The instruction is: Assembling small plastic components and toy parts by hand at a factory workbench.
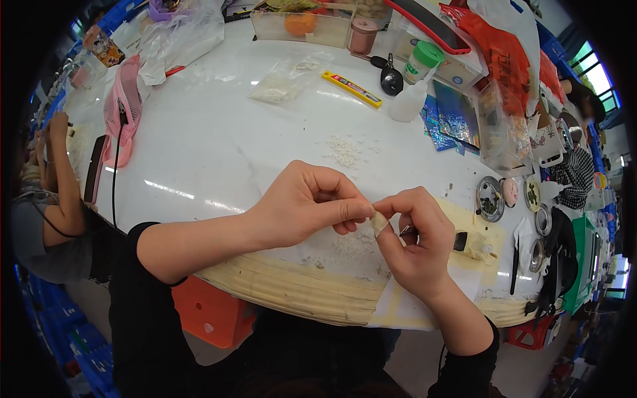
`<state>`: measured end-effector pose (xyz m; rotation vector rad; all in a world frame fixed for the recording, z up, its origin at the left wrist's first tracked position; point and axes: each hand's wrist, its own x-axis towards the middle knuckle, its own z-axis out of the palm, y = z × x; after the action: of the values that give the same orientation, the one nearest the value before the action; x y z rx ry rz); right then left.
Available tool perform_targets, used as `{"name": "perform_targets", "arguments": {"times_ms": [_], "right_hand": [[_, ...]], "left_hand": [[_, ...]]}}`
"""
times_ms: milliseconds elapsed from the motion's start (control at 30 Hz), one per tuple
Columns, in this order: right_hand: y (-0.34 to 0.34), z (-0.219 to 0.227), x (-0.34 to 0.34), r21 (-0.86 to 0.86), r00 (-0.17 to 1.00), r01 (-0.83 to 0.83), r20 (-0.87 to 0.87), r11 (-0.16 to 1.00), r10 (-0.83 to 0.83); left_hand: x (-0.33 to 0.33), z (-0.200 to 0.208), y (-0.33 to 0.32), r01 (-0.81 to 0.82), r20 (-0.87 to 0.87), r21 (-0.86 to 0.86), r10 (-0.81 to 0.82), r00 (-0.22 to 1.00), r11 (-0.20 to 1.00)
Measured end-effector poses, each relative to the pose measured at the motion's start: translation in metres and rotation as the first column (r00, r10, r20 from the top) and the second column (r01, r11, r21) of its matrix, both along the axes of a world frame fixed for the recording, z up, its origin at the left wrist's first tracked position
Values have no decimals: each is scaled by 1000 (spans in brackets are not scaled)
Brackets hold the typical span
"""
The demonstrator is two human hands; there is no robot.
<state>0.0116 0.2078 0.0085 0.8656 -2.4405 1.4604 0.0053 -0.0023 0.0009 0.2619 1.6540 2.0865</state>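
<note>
Both hands meet above the near part of the white table, fingertips pinched together. My left hand (308,204) is closed, thumb against forefinger, and what sits in its pinch is too small to make out. Close beside it, my right hand (421,242) is closed too, its fingertips touching the left ones. A pale tape wrap (379,224) covers the tip of my right thumb. Something small and dark (408,231) shows within the curled right fingers; its kind is unclear. Tiny white grains (352,247) lie under the hands, and a second heap of white grains (344,150) is farther off.
Beyond the hands lie a yellow cutter knife (352,89), a clear bag (285,86), a white squeeze bottle (409,101) and a green-lidded jar (424,61). Round metal dishes (490,199) stand at the right. A pink pouch (123,109) is at left, near another person's arm (61,172).
</note>
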Motion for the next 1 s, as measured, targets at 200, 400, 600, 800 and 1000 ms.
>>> {"name": "perform_targets", "arguments": {"times_ms": [200, 400, 600, 800, 1000], "right_hand": [[1, 0, -2, 20, 999, 17, -50, 1000, -16], [1, 0, -3, 46, 999, 0, -44, 999, 2], [10, -3, -9, 415, 953, 142, -301, 899, -12], [12, -4, -8, 522, 913, 269, -407, 809, -41], [12, -3, -6, 553, 912, 269, -410, 788, -24]], "left_hand": [[2, 1, 3, -13, -77, -6, 13, 997, 1000], [4, 3, 3, -65, -220, -110, 39, 975, 992], [1, 3, 2, -262, -680, -319, -28, 732, 911], [2, -2, 4, -311, -787, -320, -69, 613, 895], [1, -1, 5, -341, -837, -342, -119, 533, 875]]}}
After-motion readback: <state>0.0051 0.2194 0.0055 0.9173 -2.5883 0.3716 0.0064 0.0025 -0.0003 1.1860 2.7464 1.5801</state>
